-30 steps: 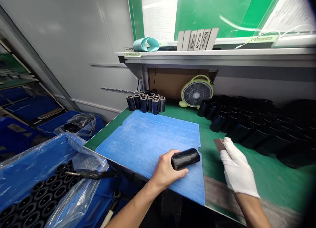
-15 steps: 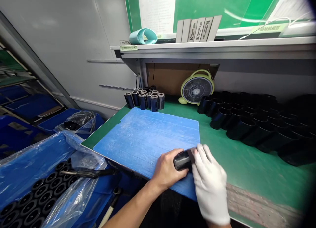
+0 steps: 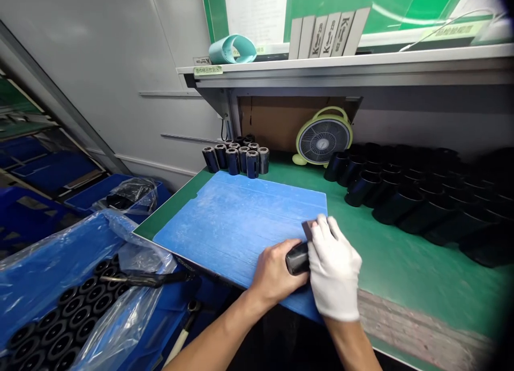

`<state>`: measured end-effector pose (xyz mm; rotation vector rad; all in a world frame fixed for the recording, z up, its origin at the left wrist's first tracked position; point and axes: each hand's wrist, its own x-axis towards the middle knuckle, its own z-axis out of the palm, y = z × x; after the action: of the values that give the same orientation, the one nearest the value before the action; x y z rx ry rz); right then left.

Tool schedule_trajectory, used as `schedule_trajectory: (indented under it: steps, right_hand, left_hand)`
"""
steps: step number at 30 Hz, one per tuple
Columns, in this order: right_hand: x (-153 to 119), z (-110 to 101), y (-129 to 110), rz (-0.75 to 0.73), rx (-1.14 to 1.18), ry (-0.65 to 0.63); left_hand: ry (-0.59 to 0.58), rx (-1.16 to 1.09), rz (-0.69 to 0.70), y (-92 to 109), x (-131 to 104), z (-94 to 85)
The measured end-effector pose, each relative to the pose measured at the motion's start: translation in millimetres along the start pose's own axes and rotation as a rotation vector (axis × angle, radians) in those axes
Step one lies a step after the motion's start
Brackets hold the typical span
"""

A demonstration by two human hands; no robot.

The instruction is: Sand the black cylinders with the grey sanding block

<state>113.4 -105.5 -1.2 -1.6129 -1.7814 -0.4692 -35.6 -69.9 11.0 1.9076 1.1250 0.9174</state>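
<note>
My bare left hand [image 3: 277, 272] is wrapped round a glossy black cylinder [image 3: 297, 259] above the near edge of the blue sheet [image 3: 241, 216]. My right hand [image 3: 335, 266], in a white glove, grips a thin dark brown flat piece [image 3: 307, 229] between thumb and fingers. That piece stands up at the cylinder's right end; whether the two touch is hidden by the glove. The glove also covers the right part of the cylinder.
Black cylinders [image 3: 362, 188] stand in rows at the right, and several smaller ones [image 3: 252, 164] at the back left. A green fan [image 3: 322, 143] is behind. A blue bin [image 3: 92, 232] of black parts sits lower left. Grey boxes [image 3: 317, 36] line the shelf.
My gloved right hand has moved up and slightly left, and the brown piece now shows above the cylinder. My left hand keeps its hold. The view has shifted slightly.
</note>
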Motion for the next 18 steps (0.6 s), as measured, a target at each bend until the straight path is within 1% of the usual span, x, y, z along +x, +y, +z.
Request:
schedule_trajectory:
  steps: [3, 5, 7, 11, 15, 16, 18]
  right_hand:
    - [-1, 2, 4, -0.053, -0.005, 0.001]
    - [0, 3, 7, -0.029, 0.003, 0.002]
    - [2, 1, 8, 0.009, 0.018, -0.033]
    - [0, -8, 8, -0.034, 0.019, -0.017]
    - [5, -9, 2, 0.039, 0.037, -0.036]
    - [5, -7, 1, 0.041, 0.036, -0.035]
    - [1, -4, 2, 0.017, 0.044, 0.013]
  left_hand:
    - [-0.004, -0.006, -0.005, 0, 0, -0.1]
    - [-0.008, -0.001, 0.001, 1, 0, -0.4]
    - [-0.009, 0.001, -0.001, 1, 0, -0.8]
    - [-0.009, 0.004, -0.025, 0, -1, -0.4]
    - [0.01, 0.031, -0.001, 0, -2, 1.4]
    - [0.015, 0.026, 0.0, -1, -2, 1.6]
    - [0.018, 0.013, -0.008, -1, -2, 1.8]
